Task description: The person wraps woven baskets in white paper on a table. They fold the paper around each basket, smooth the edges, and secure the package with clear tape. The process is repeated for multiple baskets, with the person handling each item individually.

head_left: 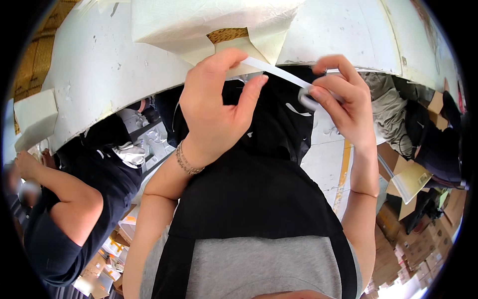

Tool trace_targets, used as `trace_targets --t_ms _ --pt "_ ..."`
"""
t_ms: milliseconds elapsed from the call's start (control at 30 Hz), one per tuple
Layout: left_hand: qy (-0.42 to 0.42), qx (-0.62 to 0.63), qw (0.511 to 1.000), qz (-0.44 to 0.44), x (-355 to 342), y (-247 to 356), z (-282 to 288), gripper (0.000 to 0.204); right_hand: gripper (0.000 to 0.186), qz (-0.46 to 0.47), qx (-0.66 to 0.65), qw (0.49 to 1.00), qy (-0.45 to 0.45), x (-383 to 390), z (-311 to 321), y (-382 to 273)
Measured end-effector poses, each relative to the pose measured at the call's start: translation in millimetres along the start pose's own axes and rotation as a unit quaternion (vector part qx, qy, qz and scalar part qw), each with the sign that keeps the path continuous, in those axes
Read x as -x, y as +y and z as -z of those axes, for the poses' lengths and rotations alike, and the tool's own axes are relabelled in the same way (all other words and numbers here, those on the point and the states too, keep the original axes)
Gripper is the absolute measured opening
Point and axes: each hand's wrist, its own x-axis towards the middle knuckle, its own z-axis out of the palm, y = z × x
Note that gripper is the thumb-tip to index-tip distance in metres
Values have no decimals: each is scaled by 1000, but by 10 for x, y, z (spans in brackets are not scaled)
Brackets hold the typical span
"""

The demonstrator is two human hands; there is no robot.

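A narrow white tape strip (274, 70) stretches between my two hands below a cream wrapped box (209, 17) on the white table (99, 65). My left hand (214, 104) has the strip's end at its curled forefinger, thumb held apart; whatever the other fingers do is hidden. My right hand (343, 94) pinches the strip and a small roll (306, 99) of it between thumb and fingers. The box has an opening with folded paper flaps, showing brown patterned material inside.
At the left, a co-worker's arm and hand (74, 204) reach toward a cream box (36, 114) at the table edge. Another person's legs (433, 154) show at the right. Cardboard boxes (418, 234) are piled on the floor, and dark cloth lies under the table.
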Motion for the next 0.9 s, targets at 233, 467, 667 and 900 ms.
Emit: trace_targets --t_ms 233,467,667,900 --pt "38 -141 986 81 -179 -55 -372 47 9 -10 -6 1000 6 -175 -222 108" --pt "67 -112 986 103 -113 -112 -577 39 9 41 23 999 10 -174 -480 166" --pt "69 -162 982 62 -43 -179 -609 30 11 101 83 991 -15 -198 -370 237" --pt "54 -221 974 8 -240 -128 -658 33 15 159 133 976 -61 -295 -324 295"
